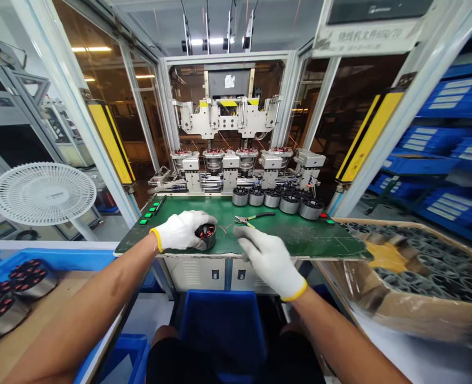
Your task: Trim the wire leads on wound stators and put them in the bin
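holding a stator [208, 236], left hand [183, 229] near bench edge [225, 254]

The left hand [183, 230] and right hand [270, 258] were gloved in white, edged with yellow. The ring [209, 241] was marked with red and black. Green was shown by the tabletop [303, 234], yellow and black by the pliers [255, 217], blue by the bin [222, 325].

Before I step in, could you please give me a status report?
Left hand gripping wound ring on table; right hand apart, blurred; pliers lying just beyond.

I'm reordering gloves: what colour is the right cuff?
The right glove cuff is yellow; head view.
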Demonstrator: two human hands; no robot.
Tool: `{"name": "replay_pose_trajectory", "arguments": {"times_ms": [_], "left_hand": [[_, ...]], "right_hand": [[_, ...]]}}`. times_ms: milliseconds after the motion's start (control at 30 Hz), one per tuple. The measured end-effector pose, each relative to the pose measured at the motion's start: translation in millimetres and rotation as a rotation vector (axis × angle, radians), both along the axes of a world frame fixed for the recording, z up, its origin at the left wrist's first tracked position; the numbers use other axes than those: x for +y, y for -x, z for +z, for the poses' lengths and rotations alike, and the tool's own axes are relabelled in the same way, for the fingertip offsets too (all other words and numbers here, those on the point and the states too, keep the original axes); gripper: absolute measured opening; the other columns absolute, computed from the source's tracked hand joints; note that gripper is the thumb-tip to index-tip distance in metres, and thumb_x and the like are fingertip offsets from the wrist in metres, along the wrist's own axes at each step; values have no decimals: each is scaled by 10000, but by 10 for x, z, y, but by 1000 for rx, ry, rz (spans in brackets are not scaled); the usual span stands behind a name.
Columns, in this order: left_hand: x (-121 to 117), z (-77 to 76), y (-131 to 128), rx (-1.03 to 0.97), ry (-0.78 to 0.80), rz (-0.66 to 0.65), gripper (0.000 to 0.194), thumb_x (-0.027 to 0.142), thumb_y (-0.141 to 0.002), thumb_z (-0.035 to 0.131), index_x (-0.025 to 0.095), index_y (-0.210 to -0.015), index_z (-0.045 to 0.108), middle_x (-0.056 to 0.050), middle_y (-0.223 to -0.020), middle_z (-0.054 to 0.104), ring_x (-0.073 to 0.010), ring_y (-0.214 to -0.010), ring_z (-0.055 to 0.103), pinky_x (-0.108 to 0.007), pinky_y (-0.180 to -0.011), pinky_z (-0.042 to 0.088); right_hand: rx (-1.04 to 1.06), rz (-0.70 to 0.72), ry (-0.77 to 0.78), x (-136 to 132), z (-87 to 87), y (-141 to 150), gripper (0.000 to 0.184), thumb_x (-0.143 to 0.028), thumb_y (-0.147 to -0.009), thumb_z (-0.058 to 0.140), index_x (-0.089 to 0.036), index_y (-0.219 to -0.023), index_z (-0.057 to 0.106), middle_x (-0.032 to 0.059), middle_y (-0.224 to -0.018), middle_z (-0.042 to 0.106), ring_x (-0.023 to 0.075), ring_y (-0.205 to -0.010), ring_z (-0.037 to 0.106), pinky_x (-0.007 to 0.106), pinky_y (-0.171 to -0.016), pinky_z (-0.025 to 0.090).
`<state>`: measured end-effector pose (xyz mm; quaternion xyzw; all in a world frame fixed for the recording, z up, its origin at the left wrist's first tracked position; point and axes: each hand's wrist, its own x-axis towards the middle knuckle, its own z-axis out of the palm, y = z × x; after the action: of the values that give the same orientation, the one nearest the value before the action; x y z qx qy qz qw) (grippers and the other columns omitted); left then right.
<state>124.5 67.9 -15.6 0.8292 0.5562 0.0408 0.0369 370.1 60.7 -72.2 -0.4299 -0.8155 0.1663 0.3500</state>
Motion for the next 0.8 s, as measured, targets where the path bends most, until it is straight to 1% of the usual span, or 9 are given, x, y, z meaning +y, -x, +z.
{"name": "replay_pose_trajectory", "arguments": {"times_ms": [33,100,233,333,433,500,600,700,800], "left_hand": [[-1,-16,-26,-10,3,22,671,404,-618,687,324,-1262,516,-23,-1269,575,-265,-1080,571,-324,-844,468],[-2,-48,-72,-36,-4,42,653,393,-613,689,312,-1243,537,-21,-1221,605,-260,-1068,576,-311,-822,468],[7,-96,-75,-102,-19,41,639,354,-588,695,301,-1212,567,-8,-1182,626,-250,-1057,579,-293,-808,460],[13,-117,-27,-150,-13,40,640,365,-579,702,319,-1204,573,10,-1184,626,-247,-1045,587,-291,-801,459],[19,-107,18,-189,11,31,647,344,-568,713,329,-1201,577,23,-1213,618,-246,-1074,580,-283,-820,457],[34,-86,31,-202,37,23,644,322,-564,714,327,-1195,585,26,-1206,625,-239,-1066,587,-272,-816,459],[91,-75,-1,-183,75,42,628,280,-543,713,340,-1158,602,33,-1127,662,-228,-980,625,-266,-761,475],[168,-132,-119,-103,65,176,526,292,-534,713,272,-1057,660,-32,-996,694,-267,-873,653,-309,-717,494],[219,-253,-281,-37,-4,298,489,376,-579,716,156,-1014,687,-163,-1025,671,-379,-964,623,-411,-792,490]], "right_hand": [[-72,25,-13,19,16,149,319,-331,-933,399,-259,-1173,597,10,-938,711,143,-801,653,241,-760,470],[-249,-19,-33,53,25,416,318,-314,-928,398,-262,-1186,577,36,-1007,697,179,-885,649,279,-779,469],[-499,-198,-56,98,-27,725,309,-331,-930,370,-248,-1176,539,77,-1000,673,226,-812,657,339,-696,485],[-586,-220,-83,105,-76,739,297,-318,-938,339,-228,-1112,562,88,-922,674,246,-782,659,348,-655,484],[-705,-153,-108,106,-26,592,336,-300,-945,306,-194,-996,621,114,-831,673,255,-770,659,350,-655,472],[-795,-85,-143,109,112,459,352,-290,-938,316,-171,-950,648,133,-801,673,262,-767,656,358,-657,466],[-885,-29,-246,115,461,367,334,-249,-909,364,-132,-873,674,160,-788,668,287,-786,648,387,-665,461],[-882,35,-322,140,825,526,294,-233,-871,428,-100,-876,690,172,-836,666,307,-822,641,418,-688,464],[-812,138,-329,235,1022,842,262,-220,-822,490,-114,-935,701,141,-888,673,298,-868,634,426,-735,469]]}}
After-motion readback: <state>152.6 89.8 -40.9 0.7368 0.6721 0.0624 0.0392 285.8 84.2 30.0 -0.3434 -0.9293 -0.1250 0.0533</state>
